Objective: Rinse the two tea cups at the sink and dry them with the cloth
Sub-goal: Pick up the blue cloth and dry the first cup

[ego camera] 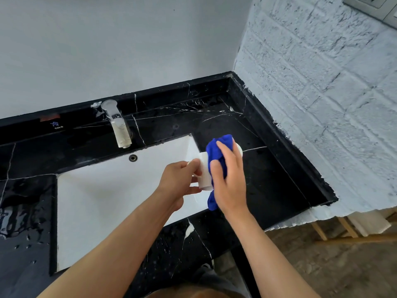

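Note:
My left hand (180,181) grips a white ribbed tea cup (204,171) by its handle side, over the right edge of the white sink basin (103,201). My right hand (229,179) presses a blue cloth (219,151) against the cup's right side; the cloth wraps round it and hangs below my palm. Behind the cloth, a bit of a second white cup (239,149) shows on the black counter; most of it is hidden.
A chrome tap (118,123) stands behind the basin, with no water running. The black marble counter (268,168) is wet at the left, with drops near the front. A white brick wall (322,104) closes off the right side.

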